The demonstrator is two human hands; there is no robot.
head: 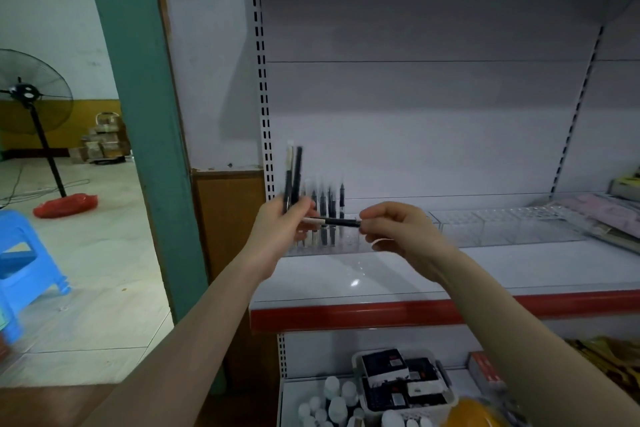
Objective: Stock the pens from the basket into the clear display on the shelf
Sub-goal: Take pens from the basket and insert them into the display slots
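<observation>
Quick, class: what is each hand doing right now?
Left hand: grip on upright pens.
Right hand: pinching one end of a level black pen.

dim indoor | glare on shelf (355,282) | motion blur | edges bowed

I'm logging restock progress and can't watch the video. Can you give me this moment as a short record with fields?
left hand: grips a few black pens, upright
right hand: pinches one black pen with a white end, lying level between the hands
clear plastic display: on the white shelf with a red front strip; several pens already standing at its left end, compartments to the right look unfilled
white basket: on the lower shelf, holding dark boxes
sharpness: hands and pens blurred, so no pen count
</observation>
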